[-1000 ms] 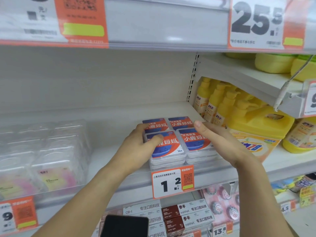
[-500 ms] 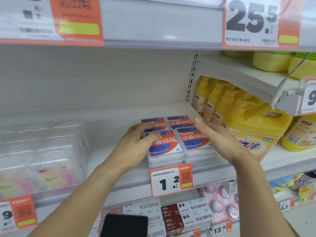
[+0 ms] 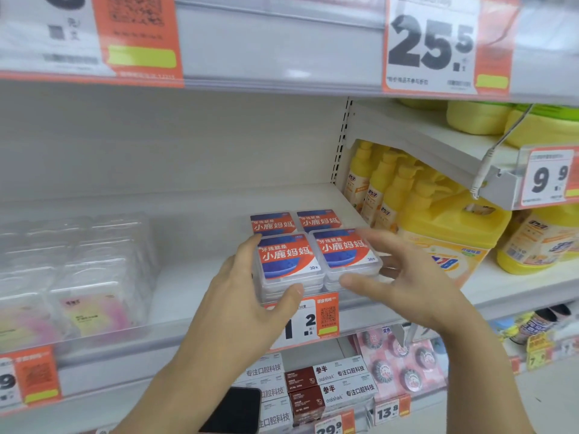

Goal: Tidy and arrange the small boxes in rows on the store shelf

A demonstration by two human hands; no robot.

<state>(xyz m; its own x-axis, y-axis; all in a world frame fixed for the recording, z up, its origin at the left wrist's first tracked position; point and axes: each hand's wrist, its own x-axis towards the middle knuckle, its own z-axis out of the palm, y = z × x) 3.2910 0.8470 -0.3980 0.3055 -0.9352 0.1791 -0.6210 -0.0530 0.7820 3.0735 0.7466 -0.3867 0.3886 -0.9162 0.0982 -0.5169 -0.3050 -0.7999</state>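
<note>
Store aisle, white shelf (image 3: 194,286) at chest height. Small boxes (image 3: 313,249) sit toward 3 o'clock on the shelf, at its front lip: four stacks, two by two, edges about flush. Left hand (image 3: 250,296) rests against the left front stack, fingers straight, thumb at its front corner. Right hand (image 3: 404,277) hovers released beside the right stack, blurred. Yellow bottles (image 3: 388,186) stand at 3 o'clock. Rows look near done; perhaps a final nudge left.

Both hands, left (image 3: 247,296) and right (image 3: 404,286), flank four small boxes (image 3: 313,252) on the shelf (image 3: 194,277).
</note>
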